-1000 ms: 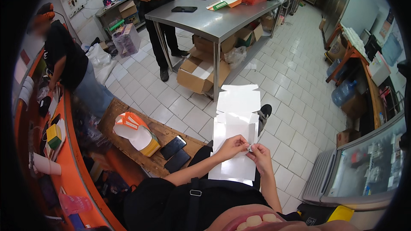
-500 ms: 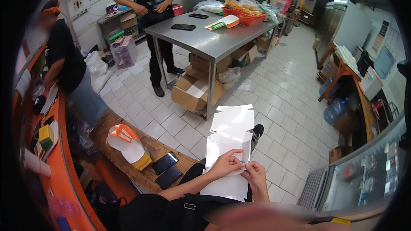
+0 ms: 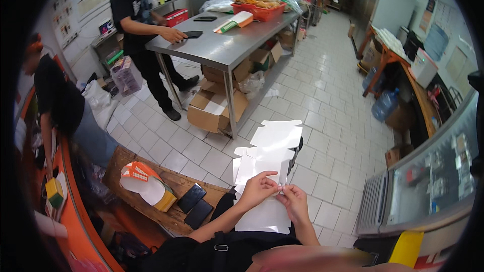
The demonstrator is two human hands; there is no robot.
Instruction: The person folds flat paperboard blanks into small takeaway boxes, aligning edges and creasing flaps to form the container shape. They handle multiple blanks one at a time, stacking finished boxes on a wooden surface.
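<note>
A flat white cardboard box blank (image 3: pixel 275 136) with creased panels and tabs lies across my lap, its far panel reaching out over the floor. My left hand (image 3: pixel 258 190) is over its middle, with thumb and fingers closed at the blank's right side. Close against it, my right hand (image 3: pixel 295 202) pinches the same spot from the right. The fingertips of both hands meet at a small corner tab of the cardboard, which they mostly hide.
On the wooden bench (image 3: pixel 117 187) at my left are folded orange-and-white cartons (image 3: pixel 151 191) and two phones (image 3: pixel 192 197). Ahead, a steel table (image 3: pixel 222 50) bears a red crate (image 3: pixel 259 11). Two co-workers stand at the left; one touches a phone on the table. A glass-fronted fridge (image 3: pixel 428 186) is on the right.
My view has shifted slightly right. My fingers stay together on the cardboard's side, and the blank tilts a little. The co-worker at the table has reached a hand to a phone.
</note>
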